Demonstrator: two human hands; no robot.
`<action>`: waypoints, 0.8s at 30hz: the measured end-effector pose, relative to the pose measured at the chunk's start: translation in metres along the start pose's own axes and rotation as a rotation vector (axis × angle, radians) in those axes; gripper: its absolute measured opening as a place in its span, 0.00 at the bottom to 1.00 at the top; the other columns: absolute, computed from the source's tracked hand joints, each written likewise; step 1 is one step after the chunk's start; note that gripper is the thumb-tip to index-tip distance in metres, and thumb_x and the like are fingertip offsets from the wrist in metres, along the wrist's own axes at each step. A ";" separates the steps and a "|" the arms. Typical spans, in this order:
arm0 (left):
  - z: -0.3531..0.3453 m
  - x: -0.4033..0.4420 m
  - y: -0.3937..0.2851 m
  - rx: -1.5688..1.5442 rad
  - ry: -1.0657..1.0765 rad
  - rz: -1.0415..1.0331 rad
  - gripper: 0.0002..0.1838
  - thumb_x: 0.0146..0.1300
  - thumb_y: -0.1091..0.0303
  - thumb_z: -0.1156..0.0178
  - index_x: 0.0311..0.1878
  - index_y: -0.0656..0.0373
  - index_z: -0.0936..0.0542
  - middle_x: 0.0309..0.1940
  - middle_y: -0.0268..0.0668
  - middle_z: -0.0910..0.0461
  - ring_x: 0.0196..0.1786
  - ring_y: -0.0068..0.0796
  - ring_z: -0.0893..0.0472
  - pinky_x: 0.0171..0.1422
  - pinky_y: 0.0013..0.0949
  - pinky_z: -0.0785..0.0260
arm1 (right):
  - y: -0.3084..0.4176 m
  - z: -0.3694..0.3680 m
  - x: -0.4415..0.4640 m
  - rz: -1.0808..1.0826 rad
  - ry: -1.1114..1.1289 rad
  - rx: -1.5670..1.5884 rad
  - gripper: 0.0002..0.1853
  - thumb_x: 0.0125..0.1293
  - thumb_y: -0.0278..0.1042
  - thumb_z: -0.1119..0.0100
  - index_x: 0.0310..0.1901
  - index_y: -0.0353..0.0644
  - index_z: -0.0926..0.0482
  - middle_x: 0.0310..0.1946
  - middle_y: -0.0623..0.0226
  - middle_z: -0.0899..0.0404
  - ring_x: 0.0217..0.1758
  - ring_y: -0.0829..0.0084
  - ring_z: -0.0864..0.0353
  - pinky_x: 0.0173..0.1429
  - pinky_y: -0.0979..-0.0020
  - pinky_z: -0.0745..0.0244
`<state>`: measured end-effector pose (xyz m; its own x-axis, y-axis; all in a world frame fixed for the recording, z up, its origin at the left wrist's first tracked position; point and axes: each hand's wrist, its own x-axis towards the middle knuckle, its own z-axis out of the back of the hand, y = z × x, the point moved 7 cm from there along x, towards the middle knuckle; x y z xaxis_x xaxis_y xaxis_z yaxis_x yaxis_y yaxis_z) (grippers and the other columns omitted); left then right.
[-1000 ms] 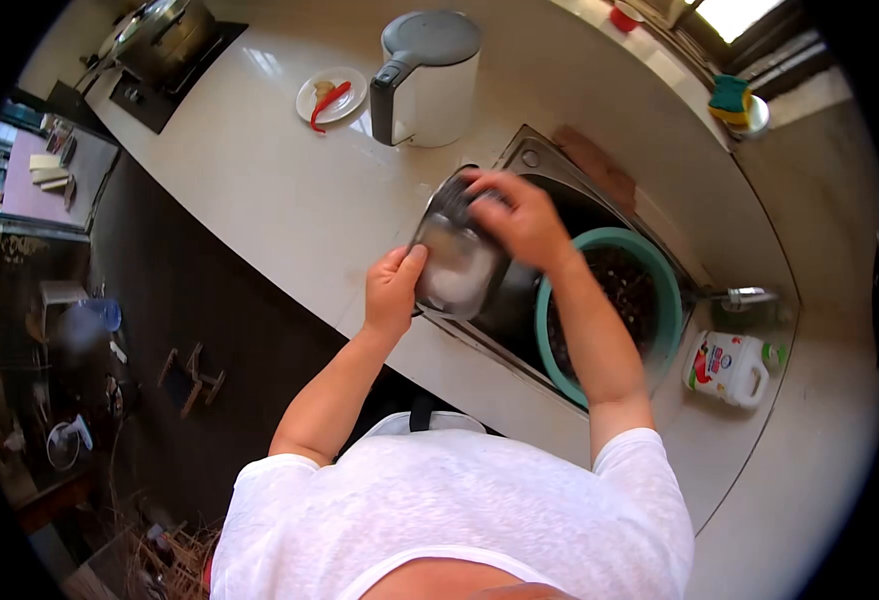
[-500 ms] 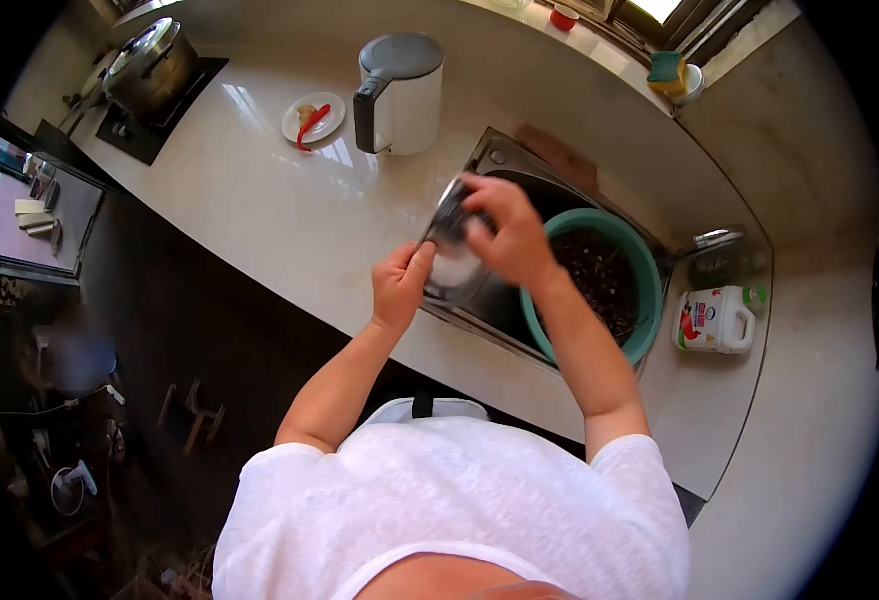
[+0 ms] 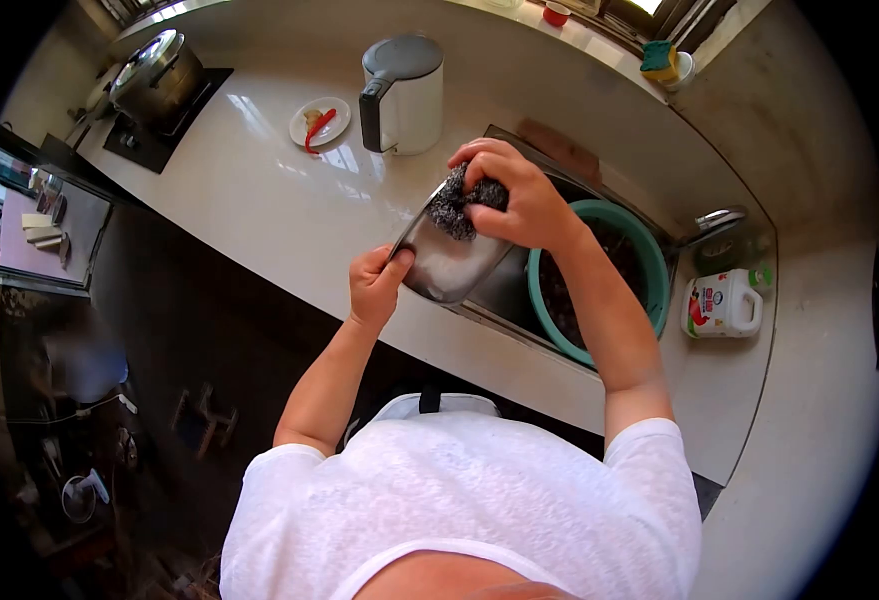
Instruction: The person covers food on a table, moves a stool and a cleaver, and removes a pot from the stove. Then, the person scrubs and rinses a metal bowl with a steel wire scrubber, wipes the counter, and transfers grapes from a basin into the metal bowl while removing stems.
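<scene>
My left hand (image 3: pixel 374 285) grips the rim of a shiny metal pan (image 3: pixel 447 262), its thumb over the edge. The pan is held tilted above the sink's left side and the counter edge. In my right hand (image 3: pixel 519 195) is a dark grey steel wool scrubber (image 3: pixel 451 208), pressed against the pan's upper part near the rim. My right fingers curl around the scrubber, and part of it is hidden by them. Beneath my right forearm stands a green basin (image 3: pixel 659 290) with dark contents in the sink (image 3: pixel 499 290).
Behind the pan stands an electric kettle (image 3: pixel 419 100). A small plate (image 3: pixel 304 128) with a red chili (image 3: pixel 321 125) lies left of it. A pot (image 3: pixel 159 80) sits on the stove at far left. Right of the sink are a faucet (image 3: pixel 717 218) and a white jug (image 3: pixel 714 305).
My left hand has shifted slightly left and down with the pan, which now faces the camera more. My right hand has moved up a little, and the scrubber is now plainly visible.
</scene>
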<state>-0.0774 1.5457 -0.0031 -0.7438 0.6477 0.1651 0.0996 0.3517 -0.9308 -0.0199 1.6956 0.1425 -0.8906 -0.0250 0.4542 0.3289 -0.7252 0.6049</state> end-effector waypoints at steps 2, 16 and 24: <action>0.002 -0.002 -0.007 -0.021 -0.038 -0.023 0.10 0.58 0.66 0.43 0.25 0.63 0.24 0.19 0.22 0.35 0.22 0.12 0.41 0.24 0.19 0.51 | -0.022 0.003 -0.004 -0.122 -0.012 0.134 0.10 0.41 0.26 0.46 0.29 0.38 0.30 0.40 0.61 0.27 0.45 0.69 0.29 0.52 0.72 0.36; -0.015 0.025 -0.059 0.336 0.064 0.010 0.20 0.65 0.57 0.53 0.25 0.65 0.27 0.20 0.23 0.34 0.27 0.14 0.37 0.29 0.22 0.43 | 0.041 -0.024 -0.003 0.139 -0.139 -0.219 0.10 0.37 0.26 0.44 0.26 0.43 0.29 0.36 0.65 0.25 0.44 0.65 0.27 0.62 0.64 0.41; 0.003 0.006 -0.045 0.219 -0.024 -0.080 0.22 0.64 0.56 0.50 0.19 0.62 0.30 0.16 0.21 0.40 0.23 0.12 0.43 0.24 0.22 0.52 | -0.078 -0.004 -0.042 -0.439 -0.534 0.778 0.10 0.47 0.24 0.51 0.34 0.38 0.29 0.45 0.62 0.26 0.46 0.70 0.28 0.51 0.73 0.31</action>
<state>-0.0878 1.5317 0.0385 -0.7594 0.6063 0.2360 -0.1044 0.2445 -0.9640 -0.0089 1.7509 0.0735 -0.7883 0.5790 0.2082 0.2905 0.0519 0.9555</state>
